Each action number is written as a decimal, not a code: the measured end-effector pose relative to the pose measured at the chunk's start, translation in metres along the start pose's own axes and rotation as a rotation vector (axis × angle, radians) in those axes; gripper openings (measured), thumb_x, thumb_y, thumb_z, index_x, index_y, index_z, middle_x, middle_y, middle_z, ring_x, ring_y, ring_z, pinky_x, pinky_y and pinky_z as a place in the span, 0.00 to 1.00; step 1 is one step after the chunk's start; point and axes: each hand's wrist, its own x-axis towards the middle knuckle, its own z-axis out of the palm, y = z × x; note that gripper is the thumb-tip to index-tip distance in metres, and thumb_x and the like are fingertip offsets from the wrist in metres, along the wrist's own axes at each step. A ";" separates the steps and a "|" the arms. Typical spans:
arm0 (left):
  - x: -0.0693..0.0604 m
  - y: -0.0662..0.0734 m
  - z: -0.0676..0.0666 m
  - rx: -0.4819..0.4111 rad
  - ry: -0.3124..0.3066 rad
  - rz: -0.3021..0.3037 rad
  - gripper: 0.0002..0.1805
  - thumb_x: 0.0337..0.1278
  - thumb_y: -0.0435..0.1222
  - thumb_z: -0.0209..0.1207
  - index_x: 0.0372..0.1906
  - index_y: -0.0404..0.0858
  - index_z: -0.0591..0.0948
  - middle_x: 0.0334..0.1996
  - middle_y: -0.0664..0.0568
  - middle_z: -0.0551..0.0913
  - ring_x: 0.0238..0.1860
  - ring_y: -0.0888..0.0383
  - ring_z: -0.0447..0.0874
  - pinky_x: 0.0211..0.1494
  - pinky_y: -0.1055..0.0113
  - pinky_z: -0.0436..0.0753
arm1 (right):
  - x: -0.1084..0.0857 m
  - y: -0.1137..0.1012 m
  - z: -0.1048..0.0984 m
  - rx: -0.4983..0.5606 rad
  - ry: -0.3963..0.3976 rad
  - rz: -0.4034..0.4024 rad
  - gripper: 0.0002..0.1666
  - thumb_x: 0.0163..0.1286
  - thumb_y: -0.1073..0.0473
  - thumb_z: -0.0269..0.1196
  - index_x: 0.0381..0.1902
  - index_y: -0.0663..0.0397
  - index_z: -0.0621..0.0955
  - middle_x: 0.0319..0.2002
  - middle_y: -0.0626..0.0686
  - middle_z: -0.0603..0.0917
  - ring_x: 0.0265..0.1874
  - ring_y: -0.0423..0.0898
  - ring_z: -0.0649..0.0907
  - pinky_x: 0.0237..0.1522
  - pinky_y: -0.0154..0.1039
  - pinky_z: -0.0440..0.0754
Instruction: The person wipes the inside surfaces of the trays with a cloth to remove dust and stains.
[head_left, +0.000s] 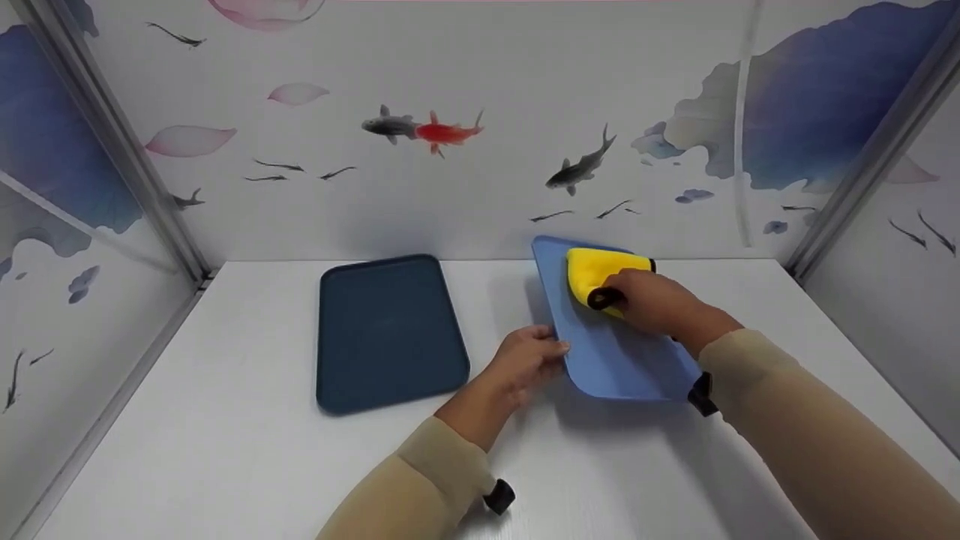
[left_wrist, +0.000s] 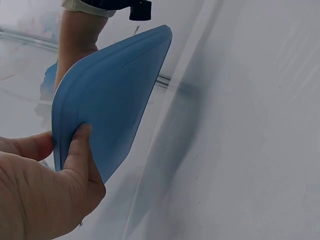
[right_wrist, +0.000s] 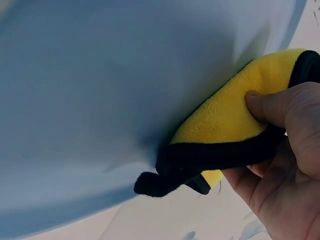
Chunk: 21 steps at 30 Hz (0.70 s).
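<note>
A light blue tray [head_left: 600, 360] is held tilted above the white table, its left edge pinched by the left hand [head_left: 523, 365]. In the left wrist view, the left hand [left_wrist: 55, 185] has its thumb on one side of the tray [left_wrist: 112, 95] and fingers on the other. The right hand [head_left: 656, 301] grips a folded yellow cloth [head_left: 592, 270] with black trim against the tray's upper face. In the right wrist view, the right hand [right_wrist: 295, 150] pinches the cloth [right_wrist: 225, 112], which touches the tray [right_wrist: 100, 90] near its edge.
A dark blue tray [head_left: 390, 337] lies flat on the white table [head_left: 225, 450], left of the hands. Behind the table stands a white wall [head_left: 450, 195] printed with fish and petals. Side panels with metal posts [head_left: 877, 157] flank the table.
</note>
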 end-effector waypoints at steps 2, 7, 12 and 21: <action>0.000 0.000 0.000 0.007 -0.005 0.003 0.25 0.68 0.28 0.61 0.67 0.28 0.76 0.58 0.41 0.85 0.51 0.55 0.85 0.67 0.57 0.82 | 0.002 0.001 0.001 0.006 -0.001 0.022 0.17 0.77 0.56 0.63 0.59 0.55 0.83 0.49 0.55 0.87 0.46 0.56 0.80 0.68 0.63 0.75; 0.000 -0.002 0.000 0.029 -0.012 0.010 0.25 0.68 0.28 0.61 0.68 0.28 0.76 0.57 0.41 0.85 0.50 0.55 0.86 0.66 0.57 0.83 | 0.009 0.004 0.001 0.036 -0.018 0.080 0.18 0.79 0.54 0.61 0.61 0.53 0.81 0.50 0.56 0.85 0.47 0.57 0.80 0.69 0.65 0.73; 0.001 -0.003 0.000 0.030 -0.015 0.011 0.24 0.68 0.28 0.61 0.67 0.27 0.76 0.56 0.41 0.85 0.51 0.55 0.86 0.65 0.57 0.83 | 0.014 0.004 -0.001 0.072 -0.027 0.112 0.17 0.79 0.55 0.60 0.61 0.54 0.80 0.51 0.57 0.84 0.49 0.58 0.79 0.69 0.64 0.73; 0.002 -0.005 0.000 0.032 -0.036 0.044 0.23 0.68 0.26 0.59 0.66 0.27 0.77 0.57 0.39 0.86 0.49 0.55 0.86 0.62 0.57 0.85 | 0.020 0.001 -0.002 0.106 -0.025 0.148 0.18 0.80 0.54 0.59 0.63 0.52 0.79 0.52 0.58 0.83 0.49 0.59 0.78 0.64 0.62 0.77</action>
